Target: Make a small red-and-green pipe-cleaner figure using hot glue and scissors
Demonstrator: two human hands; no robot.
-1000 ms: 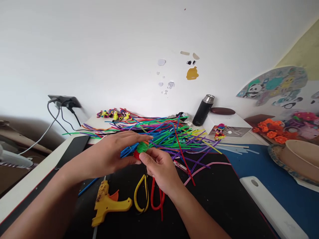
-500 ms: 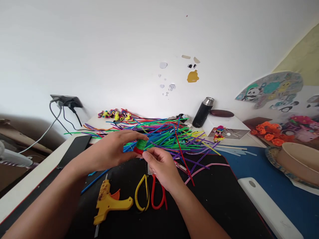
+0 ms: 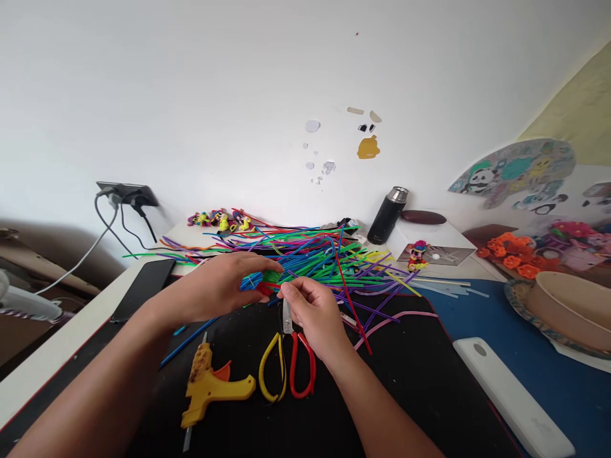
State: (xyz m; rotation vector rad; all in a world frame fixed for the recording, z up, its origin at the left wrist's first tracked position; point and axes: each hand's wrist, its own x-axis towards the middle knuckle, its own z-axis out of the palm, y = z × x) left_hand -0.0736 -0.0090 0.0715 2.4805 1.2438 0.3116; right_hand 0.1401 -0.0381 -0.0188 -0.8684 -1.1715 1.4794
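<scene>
- The green-and-red piece [image 3: 272, 277] is above the mat's far part, gripped between the left hand's [image 3: 224, 286] thumb and fingers.
- The right hand [image 3: 312, 312] has drawn slightly right of it, pinching a red strand [image 3: 275, 286]; the strand now spans a small gap, seemingly being worked around the piece.
- Scissors [image 3: 287, 324]: one pair, near side, pivot newly exposed.
- Glue gun [image 3: 210, 391]: one, near left.
- Fuzzy stems [image 3: 310, 270]: too many to count, beyond the hands.
- Flask [image 3: 386, 216]: one, far right.
- Small figures: apparently three far left [image 3: 222, 221], one far right [image 3: 417, 256].

Both hands [image 3: 214, 286] close together, fingers [image 3: 260, 261] curled, forearms [image 3: 136, 343] inward.
</scene>
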